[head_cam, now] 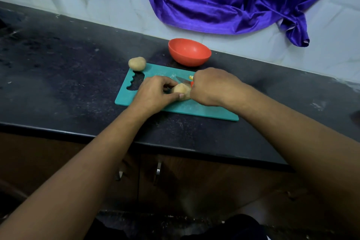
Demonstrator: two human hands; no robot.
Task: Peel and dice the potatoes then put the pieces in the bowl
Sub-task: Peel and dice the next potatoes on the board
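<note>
Teal plastic cutting board point(194, 109) lies at the centre of the head view, on a dark speckled counter point(68, 76) that runs from the left edge to the right edge of the frame.

Both my forearms reach in from the bottom corners and meet over the board. My left hand point(155, 93) pinches a pale potato point(181, 91) between thumb and fingertips, pressing it down on the board so it will not roll under the blade. My right hand point(212, 87), just right of the potato, is curled tight round a knife point(182, 79). Only a sliver of its orange handle shows, and the short blade points left across the top of the potato. I cannot tell whether the edge has bitten in, or whether any skin is off.

A second potato point(137, 63) sits whole at the board's upper-left corner, partly on the counter, within reach but out of the knife's path. An orange bowl point(194, 58) stands just above the board on the counter, close enough, I judge, for pieces to be dropped in. No pieces show inside it, so the work looks early.

Shiny purple cloth point(214, 0) drapes over the pale tiled wall point(97, 0) across the top of the frame. Brown cupboard doors point(175, 181) fill the space below the counter edge.
</note>
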